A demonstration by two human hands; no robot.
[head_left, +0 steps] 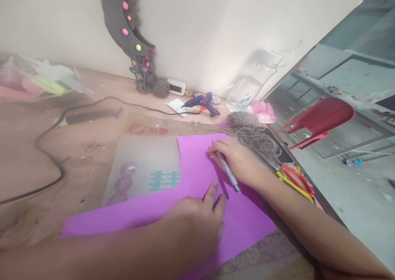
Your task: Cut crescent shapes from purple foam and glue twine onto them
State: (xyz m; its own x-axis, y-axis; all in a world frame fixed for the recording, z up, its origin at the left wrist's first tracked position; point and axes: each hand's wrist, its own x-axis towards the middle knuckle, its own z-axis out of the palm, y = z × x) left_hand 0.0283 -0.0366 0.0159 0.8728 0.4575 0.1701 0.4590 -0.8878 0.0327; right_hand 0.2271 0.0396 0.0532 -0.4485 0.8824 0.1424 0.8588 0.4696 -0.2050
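A sheet of purple paper (247, 222), cut to an L-like outline, lies on a printed sheet (142, 152) on the table. My right hand (234, 158) grips a slim pen (228, 173), its tip end near the upper part of the purple paper. Whether the tip touches the paper I cannot tell. Below it, my left hand (200, 216) rests on the purple paper with index and middle fingers stretched out and apart. Nothing shows in that hand. Its forearm covers the paper's lower left part.
Scissors with red and yellow handles (296, 181) lie by the right edge, below grey yarn (253, 132). Behind are a blue glue gun (202, 103) with a trailing black cord (61, 165), a white digital clock (176, 86) and a clear bottle (249, 82). A red chair (327, 115) stands beyond.
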